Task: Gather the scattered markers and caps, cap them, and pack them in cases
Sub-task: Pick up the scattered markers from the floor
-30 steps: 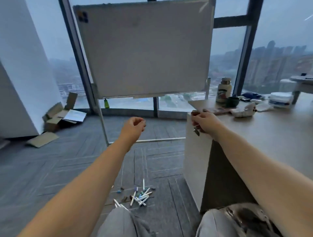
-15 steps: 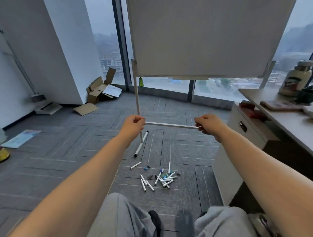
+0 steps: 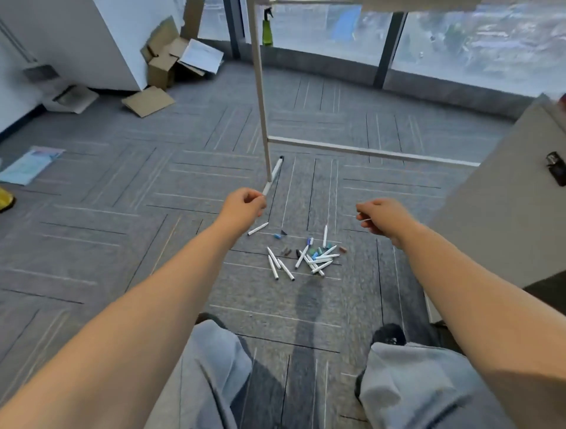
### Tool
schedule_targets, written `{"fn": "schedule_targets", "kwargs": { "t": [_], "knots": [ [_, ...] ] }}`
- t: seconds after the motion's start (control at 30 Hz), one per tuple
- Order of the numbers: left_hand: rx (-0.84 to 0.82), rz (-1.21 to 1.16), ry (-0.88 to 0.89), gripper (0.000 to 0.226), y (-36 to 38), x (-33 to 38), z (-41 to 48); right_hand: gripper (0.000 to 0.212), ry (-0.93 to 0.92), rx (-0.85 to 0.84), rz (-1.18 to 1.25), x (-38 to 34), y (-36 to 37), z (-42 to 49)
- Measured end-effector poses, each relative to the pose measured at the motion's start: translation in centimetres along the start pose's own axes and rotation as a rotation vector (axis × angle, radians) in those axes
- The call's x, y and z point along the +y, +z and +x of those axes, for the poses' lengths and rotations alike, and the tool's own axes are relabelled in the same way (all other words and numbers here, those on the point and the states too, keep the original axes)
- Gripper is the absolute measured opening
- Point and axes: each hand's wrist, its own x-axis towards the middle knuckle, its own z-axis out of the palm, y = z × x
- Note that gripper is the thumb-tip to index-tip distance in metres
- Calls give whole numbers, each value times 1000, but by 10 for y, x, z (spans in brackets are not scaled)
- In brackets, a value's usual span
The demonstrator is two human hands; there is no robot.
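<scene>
— What step am I on?
— The very start. The markers [image 3: 302, 256] and caps [image 3: 278, 236] lie on the floor, below and between your hands. Your left hand [image 3: 245, 205] is curled up, holding nothing. Your right hand [image 3: 381, 218] is curled too, and I can't tell if it's empty.
— And next?
— Bend down low and pick one up. Watch the board leg [image 3: 261, 107] just past your left hand. I see no cases.

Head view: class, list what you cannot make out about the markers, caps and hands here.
- Marker pile: overlapping and small; count and which are capped unclear.
- Loose caps: too small to match colours.
- Left hand, right hand: curled fingers hide the palms; holding anything, cannot tell.
- Whiteboard: cut off by top edge.
- Cases: none in view.
</scene>
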Motion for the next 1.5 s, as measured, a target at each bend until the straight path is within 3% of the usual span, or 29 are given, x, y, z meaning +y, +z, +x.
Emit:
{"fn": "schedule_targets", "kwargs": {
  "t": [0.3,0.5,0.77,1.0,1.07,1.3,1.4,1.5],
  "knots": [
    [-58,86,-264,13,59,-134,135,12,138,53,-257,110,69,144],
    [-112,231,-450,11,116,-244,202,11,210,-61,-509,197,125,219],
    [-267,553,-634,18,178,-369,226,28,567,40,-276,298,192,289],
    [-32,485,-671,26,202,-405,259,35,584,154,-268,338,213,330],
    [-18,495,-678,27,208,-412,269,41,614,183,-247,343,214,340],
    [-43,552,-688,26,223,-433,285,27,660,161,-232,355,219,352],
    [-27,512,-726,23,227,-432,289,34,674,245,-185,353,217,350],
    [-7,503,-732,22,229,-426,289,26,595,347,-130,352,215,336]
  ]
}}
